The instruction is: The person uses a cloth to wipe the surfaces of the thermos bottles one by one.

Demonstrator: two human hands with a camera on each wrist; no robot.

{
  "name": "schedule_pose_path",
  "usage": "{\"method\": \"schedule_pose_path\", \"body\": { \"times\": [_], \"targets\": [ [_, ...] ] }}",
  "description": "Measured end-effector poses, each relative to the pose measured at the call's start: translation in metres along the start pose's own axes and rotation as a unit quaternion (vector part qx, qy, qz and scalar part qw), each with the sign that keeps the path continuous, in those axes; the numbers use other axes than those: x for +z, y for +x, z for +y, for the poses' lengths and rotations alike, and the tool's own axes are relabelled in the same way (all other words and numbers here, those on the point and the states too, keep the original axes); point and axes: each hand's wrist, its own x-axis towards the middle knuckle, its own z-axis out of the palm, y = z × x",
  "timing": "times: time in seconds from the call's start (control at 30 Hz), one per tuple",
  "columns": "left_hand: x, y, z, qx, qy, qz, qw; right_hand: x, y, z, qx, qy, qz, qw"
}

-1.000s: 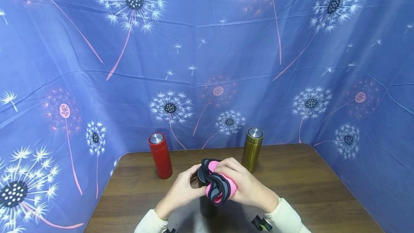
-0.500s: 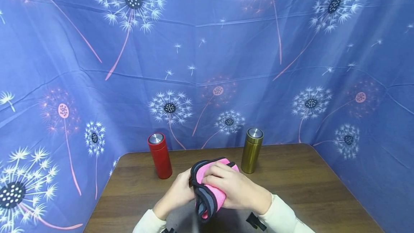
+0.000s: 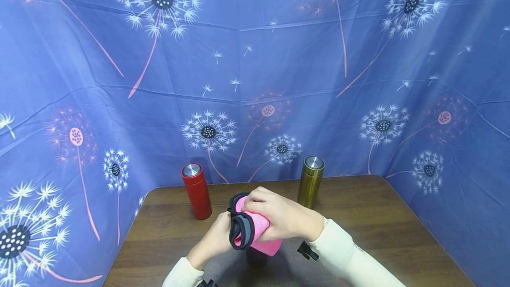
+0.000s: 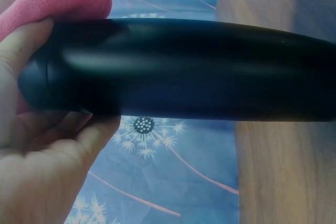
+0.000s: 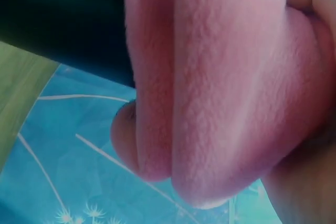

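My left hand (image 3: pixel 215 236) grips a black thermos bottle (image 4: pixel 199 69) near its top end, fingers and thumb curled round it in the left wrist view. A pink cloth (image 3: pixel 260 227) with grey lining and black edging is bunched in my right hand (image 3: pixel 280 214). It lies against the bottle's top end and hides most of the bottle in the head view, where only the dark lower part (image 3: pixel 256 258) shows. In the right wrist view, folds of the cloth (image 5: pixel 220 87) lie over the bottle's dark side.
At the back left of the wooden table (image 3: pixel 366 229) stands a red thermos bottle (image 3: pixel 198 196). A gold thermos bottle (image 3: pixel 310 185) stands at the back right, just beyond my right hand. A grey mat (image 3: pixel 299 271) lies at the front. Blue dandelion-print fabric (image 3: pixel 255 74) hangs around the table.
My right hand has turned and shifted a little left with the cloth, which now wraps further over the bottle's top. My left hand has stayed near the bottle's top.
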Motion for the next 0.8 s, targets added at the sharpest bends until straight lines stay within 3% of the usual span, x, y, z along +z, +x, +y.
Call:
{"method": "schedule_pose_path", "body": {
  "times": [0.13, 0.3, 0.5, 0.8],
  "targets": [
    [-0.001, 0.000, 0.002, -0.039, 0.000, -0.010, 0.9992, -0.001, -0.005, 0.004, 0.015, 0.019, 0.008, 0.9997],
    [-0.001, 0.000, 0.003, -0.060, -0.053, -0.012, 0.9967, -0.003, -0.013, 0.005, 0.038, 0.029, 0.015, 0.9987],
    [0.000, 0.004, 0.005, -0.058, -0.134, -0.032, 0.9888, -0.007, -0.025, 0.004, 0.032, 0.019, 0.038, 0.9986],
    [0.000, 0.005, 0.006, -0.052, -0.132, -0.036, 0.9892, -0.006, -0.035, -0.009, -0.011, -0.030, 0.060, 0.9976]
  ]
}}
